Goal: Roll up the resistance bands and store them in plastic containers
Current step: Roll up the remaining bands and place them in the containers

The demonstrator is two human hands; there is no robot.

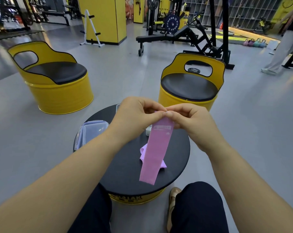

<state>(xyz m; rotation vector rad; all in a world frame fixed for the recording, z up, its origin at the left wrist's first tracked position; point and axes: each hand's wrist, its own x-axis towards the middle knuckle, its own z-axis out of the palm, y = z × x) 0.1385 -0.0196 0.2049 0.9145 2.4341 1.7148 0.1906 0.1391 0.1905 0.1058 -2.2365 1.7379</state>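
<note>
The fingers (155, 116) of both hands are curling in and pinching the top end of a pink band (156, 148). The left hand (135, 113) and the right hand (187, 121) are meeting at their tips, right over the band. The top edge is hiding between the fingertips, so I cannot tell if it is rolled at all. The rest of the band is hanging flat and straight down from the fingers, and a small pale label is showing just under them. Its bottom end is hanging in front of the near side of a round black table (118, 174). I cannot tell if it is touching the top.

Below the fingers, a paler band (143, 153) is lying crumpled on the table, partly behind the hanging one. A small white thing (148, 132) is peeking out just under the fingers, too hidden to tell what it is. Down and to the left of the fingers, under the left wrist, clear boxes (92, 133) with lids are sitting at the table's edge.

Close below, two knees in dark trousers are showing on each side of the table, and a foot in a sandal (173, 199) is resting on the gray floor.

Beyond the fingers, two yellow seats (58, 84) with black cushions are standing apart. Far behind them, a black bench (167, 37) and little kettlebells (254, 43) are sitting on the floor, and another person (286, 39) is standing far off to the right.
</note>
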